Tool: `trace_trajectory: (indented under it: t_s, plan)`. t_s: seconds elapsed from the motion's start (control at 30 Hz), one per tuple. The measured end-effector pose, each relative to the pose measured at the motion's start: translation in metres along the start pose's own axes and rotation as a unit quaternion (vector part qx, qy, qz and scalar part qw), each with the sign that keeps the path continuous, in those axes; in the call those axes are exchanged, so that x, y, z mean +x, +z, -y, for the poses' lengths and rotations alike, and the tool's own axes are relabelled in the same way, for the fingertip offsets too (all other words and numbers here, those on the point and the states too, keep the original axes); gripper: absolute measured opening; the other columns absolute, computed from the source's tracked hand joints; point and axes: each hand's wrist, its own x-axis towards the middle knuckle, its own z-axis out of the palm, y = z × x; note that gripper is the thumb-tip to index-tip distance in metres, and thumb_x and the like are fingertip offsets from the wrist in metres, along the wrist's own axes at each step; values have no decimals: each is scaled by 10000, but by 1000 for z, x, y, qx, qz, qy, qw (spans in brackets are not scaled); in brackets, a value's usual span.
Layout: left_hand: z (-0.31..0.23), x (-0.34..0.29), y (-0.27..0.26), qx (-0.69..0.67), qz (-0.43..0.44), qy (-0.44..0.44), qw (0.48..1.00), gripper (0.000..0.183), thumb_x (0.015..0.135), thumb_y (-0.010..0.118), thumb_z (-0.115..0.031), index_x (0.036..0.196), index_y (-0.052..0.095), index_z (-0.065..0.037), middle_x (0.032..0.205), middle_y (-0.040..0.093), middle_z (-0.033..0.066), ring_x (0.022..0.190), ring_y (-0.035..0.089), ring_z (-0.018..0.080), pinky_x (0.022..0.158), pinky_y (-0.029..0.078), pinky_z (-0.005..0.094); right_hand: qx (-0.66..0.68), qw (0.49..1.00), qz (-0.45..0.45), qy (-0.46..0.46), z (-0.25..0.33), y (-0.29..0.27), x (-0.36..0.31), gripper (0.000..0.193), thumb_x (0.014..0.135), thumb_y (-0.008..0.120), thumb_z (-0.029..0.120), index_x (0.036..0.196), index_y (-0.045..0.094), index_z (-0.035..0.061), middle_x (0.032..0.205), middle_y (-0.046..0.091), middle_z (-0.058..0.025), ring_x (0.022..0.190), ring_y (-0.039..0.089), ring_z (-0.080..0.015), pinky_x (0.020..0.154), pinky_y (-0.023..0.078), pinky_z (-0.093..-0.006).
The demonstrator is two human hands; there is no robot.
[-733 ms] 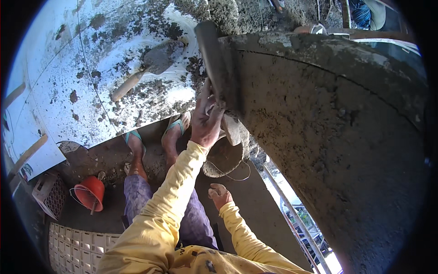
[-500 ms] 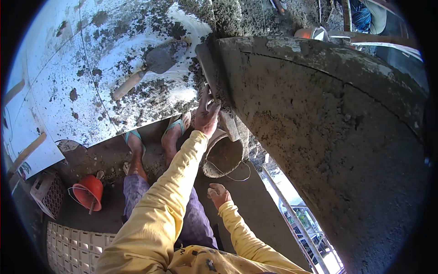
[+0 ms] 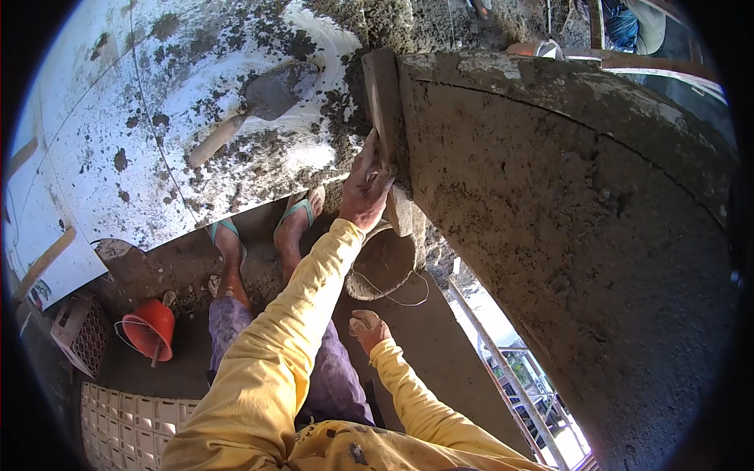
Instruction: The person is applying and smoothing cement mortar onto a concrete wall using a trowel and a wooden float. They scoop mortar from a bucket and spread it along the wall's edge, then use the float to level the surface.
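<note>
My left hand (image 3: 365, 192) grips a long, narrow, mortar-caked wooden board (image 3: 382, 106). One face of the board lies against the edge of a grey, freshly plastered curved wall (image 3: 550, 204). My right hand (image 3: 367, 330) is curled in a loose fist in front of my legs, with nothing visible in it. Just below the board's lower end stands a mortar-smeared bucket (image 3: 383, 263) with a wire handle. A trowel with a wooden handle (image 3: 217, 141) rests on the mortar-spattered white panel (image 3: 86, 169) to the left, apart from both hands.
A red bucket (image 3: 149, 330) and a plastic crate (image 3: 78, 334) stand at the lower left, near a pale slatted crate (image 3: 133, 424). My sandalled feet are beside the panel edge. Metal rails (image 3: 503, 369) run past a gap at the right. Another person's clothing (image 3: 624, 31) shows top right.
My left hand has slid the board up and to the right along the wall edge. My right hand has shifted slightly. The trowel stays on the panel.
</note>
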Motion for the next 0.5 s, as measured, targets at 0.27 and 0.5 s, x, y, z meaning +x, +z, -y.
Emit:
trace_trajectory:
  t_s: [0.27,0.5]
  plan:
    - [-39,-18,22,59,12,34,998,670,990,581,-103,1558,232,-29,1346,453,91,1174,519,166,978,459,293,-10,1000,0,-21,-3,-6,1,423,913,642,245,1234,590,-25,1004,712,-157,827,693,-189,770,551,-317]
    - [-75,-43,50,68,-3,39,997,647,977,596,-87,1535,280,2,1285,451,111,1146,508,170,946,451,252,-34,999,6,-20,3,-10,-2,418,914,644,254,1223,596,-25,953,716,-145,794,682,-184,740,538,-319]
